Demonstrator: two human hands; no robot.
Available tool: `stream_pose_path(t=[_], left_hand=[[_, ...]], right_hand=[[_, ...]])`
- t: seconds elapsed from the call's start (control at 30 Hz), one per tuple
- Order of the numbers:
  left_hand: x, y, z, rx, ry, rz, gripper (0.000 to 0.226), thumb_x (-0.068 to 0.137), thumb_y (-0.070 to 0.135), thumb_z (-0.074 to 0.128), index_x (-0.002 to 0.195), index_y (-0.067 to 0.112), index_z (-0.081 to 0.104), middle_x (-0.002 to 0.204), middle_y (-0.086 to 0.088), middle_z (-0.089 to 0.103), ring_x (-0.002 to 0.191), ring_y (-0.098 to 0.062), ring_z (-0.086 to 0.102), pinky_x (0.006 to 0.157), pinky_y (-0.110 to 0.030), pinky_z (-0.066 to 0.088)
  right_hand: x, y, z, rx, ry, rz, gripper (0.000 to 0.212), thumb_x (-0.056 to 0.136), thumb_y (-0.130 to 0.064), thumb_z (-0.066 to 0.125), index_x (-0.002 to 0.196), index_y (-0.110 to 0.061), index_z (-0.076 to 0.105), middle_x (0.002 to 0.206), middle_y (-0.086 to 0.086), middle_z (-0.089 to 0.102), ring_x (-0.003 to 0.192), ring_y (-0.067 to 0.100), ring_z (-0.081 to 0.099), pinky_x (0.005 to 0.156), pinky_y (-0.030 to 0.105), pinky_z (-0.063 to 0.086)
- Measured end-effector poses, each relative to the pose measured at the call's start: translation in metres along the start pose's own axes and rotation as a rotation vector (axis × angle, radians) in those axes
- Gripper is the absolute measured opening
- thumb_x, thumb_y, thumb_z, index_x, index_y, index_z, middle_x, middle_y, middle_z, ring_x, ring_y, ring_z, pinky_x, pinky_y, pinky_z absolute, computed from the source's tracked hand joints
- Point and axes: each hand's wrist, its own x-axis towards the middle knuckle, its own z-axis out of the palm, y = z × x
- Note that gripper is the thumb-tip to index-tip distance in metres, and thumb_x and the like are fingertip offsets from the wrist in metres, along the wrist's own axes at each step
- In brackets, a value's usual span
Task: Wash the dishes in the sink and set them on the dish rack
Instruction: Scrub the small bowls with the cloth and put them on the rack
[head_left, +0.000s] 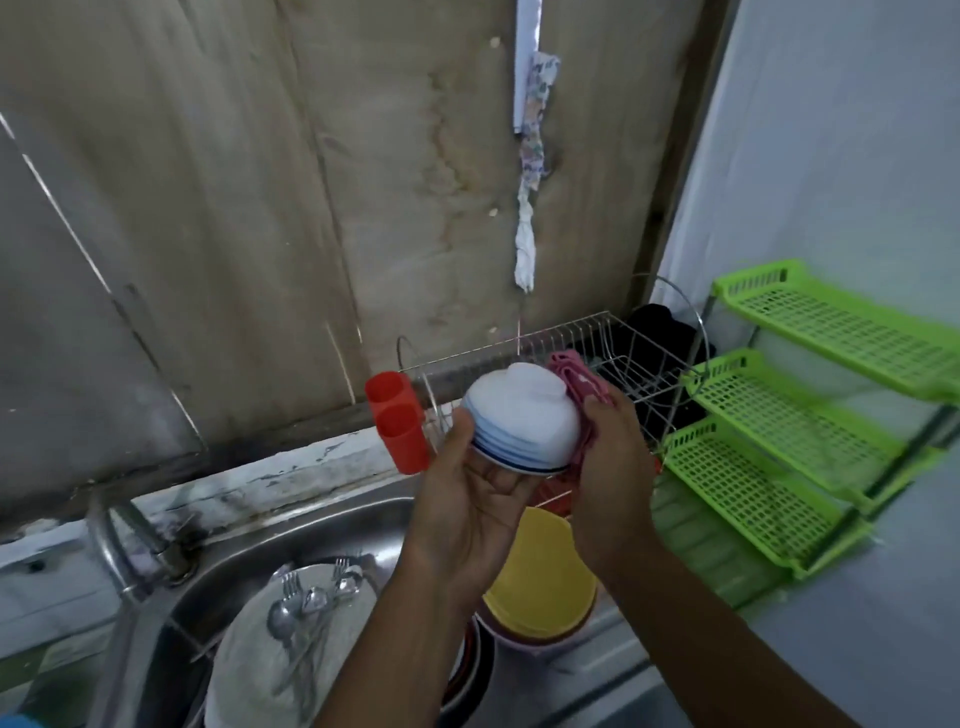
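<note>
A white bowl (522, 415) with blue rings near its rim is upside down in my left hand (470, 499), whose fingers curl round the rim from below. My right hand (605, 467) grips a pink cloth (574, 376) against the bowl's right side. Both hands are raised in front of the wire dish rack (613, 353). Below, the steel sink (291, 540) holds a large plate (244, 660) with several spoons and forks (306, 608) lying on it.
A red cutlery holder (397, 428) hangs on the rack's left end. A yellow bowl (540, 571) sits upside down on the sink's right side. A green three-tier plastic shelf (810, 415) stands to the right. The tap (130, 540) is at the sink's left.
</note>
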Motion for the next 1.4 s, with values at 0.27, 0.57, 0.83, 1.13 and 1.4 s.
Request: stream_pose_path(t=[0.27, 0.57, 0.83, 1.13, 1.4], left_hand=[[0.041, -0.08, 0.014, 0.156, -0.035, -0.235, 0.039, 0.103, 0.036, 0.047, 0.129, 0.011, 0.063, 0.124, -0.01, 0.073, 0.114, -0.031, 0.069, 0.09, -0.047, 0.061], [0.111, -0.148, 0.002, 0.6, 0.196, -0.39, 0.017, 0.105, 0.021, 0.052, 0.102, 0.011, 0.065, 0.067, 0.001, 0.066, 0.059, -0.012, 0.066, 0.088, -0.04, 0.057], [0.158, -0.147, -0.015, 0.709, 0.345, -0.422, 0.029, 0.091, 0.023, 0.074, 0.116, 0.009, 0.067, 0.096, -0.01, 0.078, 0.1, -0.032, 0.072, 0.091, -0.05, 0.059], [0.218, -0.156, -0.027, 0.473, 0.621, -0.167, 0.014, 0.099, 0.021, 0.063, 0.109, 0.012, 0.065, 0.118, -0.013, 0.067, 0.091, -0.022, 0.065, 0.055, -0.026, 0.058], [0.263, -0.161, -0.038, 0.542, 0.685, -0.263, 0.03, 0.106, 0.012, 0.048, 0.133, 0.003, 0.056, 0.117, -0.01, 0.063, 0.069, -0.012, 0.053, 0.06, -0.019, 0.048]], right_hand=[[0.024, -0.014, -0.14, 0.353, 0.017, 0.523, 0.032, 0.104, -0.029, 0.047, 0.118, -0.012, 0.071, 0.122, 0.012, 0.072, 0.1, 0.03, 0.07, 0.088, 0.046, 0.054], [0.091, 0.019, -0.215, 0.318, -0.028, 0.711, 0.024, 0.103, -0.019, 0.049, 0.117, -0.012, 0.068, 0.115, 0.008, 0.075, 0.081, 0.017, 0.074, 0.055, 0.029, 0.058], [0.148, 0.061, -0.207, 0.128, -0.154, 0.774, 0.036, 0.101, -0.018, 0.054, 0.135, -0.013, 0.061, 0.126, 0.011, 0.07, 0.104, 0.026, 0.071, 0.071, 0.034, 0.058], [0.196, 0.102, -0.18, -0.145, 0.027, 0.797, 0.028, 0.093, 0.002, 0.059, 0.115, -0.015, 0.063, 0.117, 0.018, 0.062, 0.09, 0.034, 0.066, 0.054, 0.032, 0.057], [0.208, 0.108, -0.172, -0.119, -0.018, 0.867, 0.026, 0.093, 0.006, 0.058, 0.106, -0.016, 0.065, 0.11, 0.015, 0.065, 0.089, 0.033, 0.065, 0.048, 0.029, 0.058]])
